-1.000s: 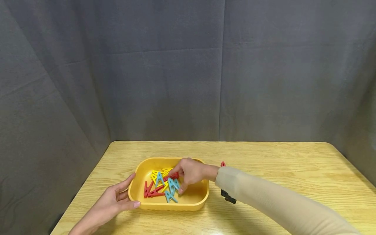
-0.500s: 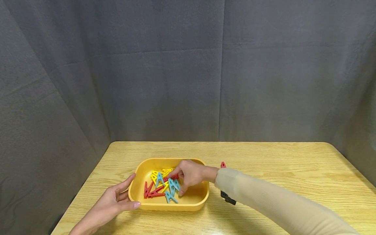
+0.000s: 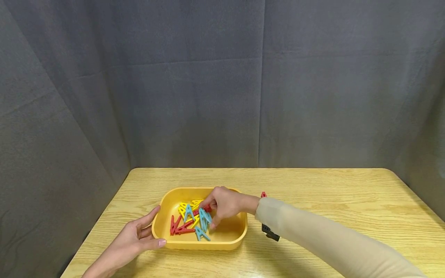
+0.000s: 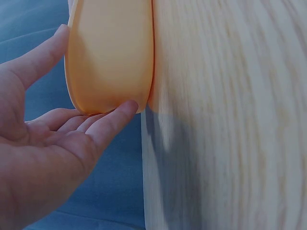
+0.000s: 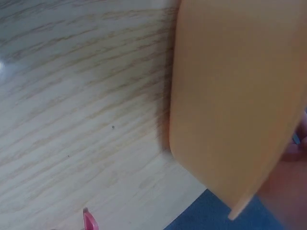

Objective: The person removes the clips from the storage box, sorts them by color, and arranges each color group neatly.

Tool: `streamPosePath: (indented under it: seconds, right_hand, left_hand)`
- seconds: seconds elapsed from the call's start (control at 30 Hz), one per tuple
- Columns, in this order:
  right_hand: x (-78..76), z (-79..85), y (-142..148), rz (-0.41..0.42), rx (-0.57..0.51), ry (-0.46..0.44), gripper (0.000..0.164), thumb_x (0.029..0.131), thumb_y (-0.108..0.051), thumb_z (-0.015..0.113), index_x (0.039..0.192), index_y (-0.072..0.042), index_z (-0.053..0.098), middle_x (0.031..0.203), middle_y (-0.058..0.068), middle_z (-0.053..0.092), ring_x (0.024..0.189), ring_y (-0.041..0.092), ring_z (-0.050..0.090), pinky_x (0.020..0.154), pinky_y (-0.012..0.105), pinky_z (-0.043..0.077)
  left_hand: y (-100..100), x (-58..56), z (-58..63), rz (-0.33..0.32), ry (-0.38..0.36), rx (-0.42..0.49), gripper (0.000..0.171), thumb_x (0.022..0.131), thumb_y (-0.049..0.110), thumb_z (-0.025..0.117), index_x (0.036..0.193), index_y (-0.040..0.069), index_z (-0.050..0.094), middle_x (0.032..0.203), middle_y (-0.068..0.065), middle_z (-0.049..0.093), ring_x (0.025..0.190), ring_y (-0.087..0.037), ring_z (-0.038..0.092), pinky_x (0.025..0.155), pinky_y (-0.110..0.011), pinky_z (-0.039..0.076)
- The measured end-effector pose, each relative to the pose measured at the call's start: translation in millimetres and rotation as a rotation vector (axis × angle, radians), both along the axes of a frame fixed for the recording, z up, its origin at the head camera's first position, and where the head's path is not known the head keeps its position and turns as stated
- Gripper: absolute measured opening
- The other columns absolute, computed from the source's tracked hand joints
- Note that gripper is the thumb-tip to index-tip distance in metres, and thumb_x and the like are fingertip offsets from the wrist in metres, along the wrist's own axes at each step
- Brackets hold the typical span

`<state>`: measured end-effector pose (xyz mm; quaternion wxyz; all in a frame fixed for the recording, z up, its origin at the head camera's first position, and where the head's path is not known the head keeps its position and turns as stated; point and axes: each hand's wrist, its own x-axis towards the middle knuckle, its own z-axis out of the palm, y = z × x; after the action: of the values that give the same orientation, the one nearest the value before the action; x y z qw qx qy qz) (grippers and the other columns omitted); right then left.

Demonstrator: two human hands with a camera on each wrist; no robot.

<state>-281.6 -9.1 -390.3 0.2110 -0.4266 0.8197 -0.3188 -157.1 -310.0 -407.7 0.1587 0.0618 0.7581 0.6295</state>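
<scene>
A yellow plastic bin [image 3: 222,244] sits on the table, with red, yellow and blue clothespins lying in its left and middle part. My left hand [image 3: 130,237] holds the bin's left end, thumb at the front corner and index finger at the rim farther back. The left wrist view shows those fingers against the bin's outer wall. My right hand [image 3: 226,202] reaches inside over the right rim, pinching a blue clothespin [image 3: 203,217] between thumb and index finger. A bit of blue shows by the fingers in the right wrist view; the bin wall hides most of that hand.
To the right of the bin, a red clothespin [image 3: 263,194] pokes out behind the sleeve, and a black clip [image 3: 270,233] lies in front of it. The wooden table [image 3: 333,189] reaches back to a grey cloth [image 3: 194,96].
My right hand has risen very slightly, and the blue clothespin at its fingers has shifted up a little with it. My left hand and the bin have stayed put.
</scene>
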Motion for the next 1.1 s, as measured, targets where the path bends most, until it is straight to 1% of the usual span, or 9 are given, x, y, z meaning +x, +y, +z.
streamPosePath:
  seconds: [0.27,0.37,0.47,0.6,0.77,1.0,1.1]
  right_hand:
    - [-1.7,15.8,8,0.025,-0.08,-0.029,0.06,0.078,-0.003,0.093,0.132,0.009,0.069,0.057,-0.005,0.035,0.056,0.005,0.028,0.061,0.019,0.032]
    - [-1.3,22.8,13,0.037,-0.121,-0.044,0.06,0.079,-0.003,0.093,0.132,0.011,0.068,0.057,-0.005,0.035,0.056,0.005,0.027,0.062,0.02,0.033]
    - [-0.8,29.9,19,0.025,-0.143,-0.045,0.059,0.079,-0.004,0.093,0.132,0.009,0.069,0.057,-0.006,0.034,0.055,0.006,0.026,0.061,0.021,0.031]
    - [0.2,37.6,30,-0.037,-0.148,-0.052,0.059,0.08,-0.007,0.094,0.132,0.007,0.07,0.059,-0.007,0.032,0.057,0.007,0.026,0.06,0.023,0.029]
    - [1.8,40.8,46,-0.105,-0.152,-0.081,0.061,0.08,-0.007,0.093,0.135,0.006,0.069,0.059,-0.005,0.031,0.058,0.011,0.024,0.059,0.025,0.028]
    - [3.3,39.2,70,-0.154,-0.16,-0.081,0.06,0.082,-0.008,0.093,0.136,0.004,0.069,0.064,-0.005,0.032,0.062,0.011,0.028,0.06,0.025,0.029]
    - [4.3,36.8,82,-0.177,-0.157,-0.086,0.061,0.082,-0.011,0.093,0.136,0.003,0.069,0.064,-0.005,0.033,0.06,0.011,0.028,0.056,0.024,0.029]
  left_hand:
    - [-2,-0.5,-0.7,0.006,-0.009,-0.025,0.1,0.094,0.009,0.081,0.166,-0.004,0.013,0.166,-0.031,0.022,0.142,-0.043,0.046,0.098,-0.033,0.057]
    - [-2,-0.2,-1.6,0.004,-0.006,-0.027,0.1,0.094,0.008,0.081,0.166,-0.005,0.014,0.166,-0.031,0.02,0.142,-0.044,0.046,0.097,-0.033,0.057]
    - [-3,-0.4,-1.6,0.002,-0.008,-0.01,0.099,0.094,0.007,0.081,0.166,-0.005,0.013,0.167,-0.031,0.019,0.143,-0.044,0.044,0.098,-0.034,0.057]
    - [-3,-0.6,-0.9,0.011,-0.012,-0.022,0.099,0.094,0.008,0.081,0.166,-0.004,0.014,0.167,-0.031,0.02,0.143,-0.044,0.044,0.098,-0.034,0.057]
    - [-5,-0.7,-1.0,0.018,-0.013,-0.042,0.099,0.094,0.009,0.081,0.166,-0.004,0.015,0.167,-0.031,0.021,0.143,-0.043,0.045,0.098,-0.034,0.057]
    - [-6,-1.5,-1.4,0.018,-0.001,-0.037,0.099,0.094,0.008,0.082,0.166,-0.005,0.015,0.166,-0.032,0.022,0.142,-0.044,0.046,0.097,-0.034,0.057]
    - [-5,-1.4,-1.6,0.017,0.001,-0.027,0.099,0.093,0.007,0.082,0.166,-0.005,0.015,0.167,-0.031,0.019,0.143,-0.045,0.045,0.097,-0.034,0.057]
